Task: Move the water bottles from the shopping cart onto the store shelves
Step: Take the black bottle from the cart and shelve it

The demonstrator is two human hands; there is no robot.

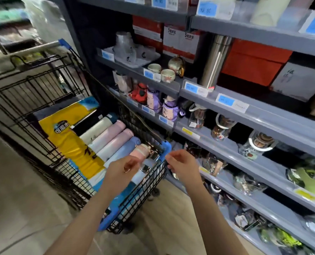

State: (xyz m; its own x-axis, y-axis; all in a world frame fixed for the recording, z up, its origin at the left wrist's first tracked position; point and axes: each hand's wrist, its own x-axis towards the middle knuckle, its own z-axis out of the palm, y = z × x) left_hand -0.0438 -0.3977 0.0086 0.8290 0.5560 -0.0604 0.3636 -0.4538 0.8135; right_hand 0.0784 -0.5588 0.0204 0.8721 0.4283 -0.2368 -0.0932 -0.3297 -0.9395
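Over the near end of the shopping cart [90, 183] the left hand [124, 169] hovered, fingers loosely curled and holding nothing; the right hand [183, 165] hung just beside the rim, likewise empty; both forearms reached forward; the water bottles [107, 137] lay side by side in the cart; I judged a pick was starting, calling for a grip on the nearest bottle before lifting toward the store shelves [245, 115].
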